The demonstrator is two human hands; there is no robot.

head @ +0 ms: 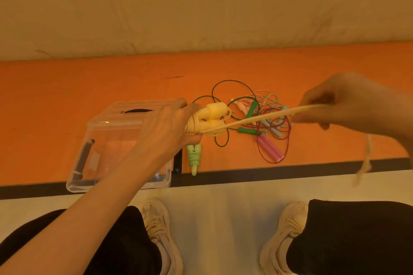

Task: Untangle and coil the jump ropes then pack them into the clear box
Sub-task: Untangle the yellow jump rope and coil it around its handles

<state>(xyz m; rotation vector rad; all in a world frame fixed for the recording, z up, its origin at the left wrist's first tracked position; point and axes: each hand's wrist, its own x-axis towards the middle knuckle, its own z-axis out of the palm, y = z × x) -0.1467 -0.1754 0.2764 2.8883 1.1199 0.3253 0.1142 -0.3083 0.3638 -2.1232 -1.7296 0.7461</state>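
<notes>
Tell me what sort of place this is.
Probably an indoor room set up for a sorting task, not a gym: an orange table against a plain pale wall, a pale floor, and a clear box beside tangled jump ropes.

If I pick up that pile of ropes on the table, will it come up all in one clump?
Probably yes. The tangled ropes loop through each other, so pulling one would likely drag the rest. The cords look thin and floppy, so they would dangle. The pink handles would probably hang lowest.

Dim warm orange light; right hand (348, 105) motion-blurred, edges distorted.
</notes>
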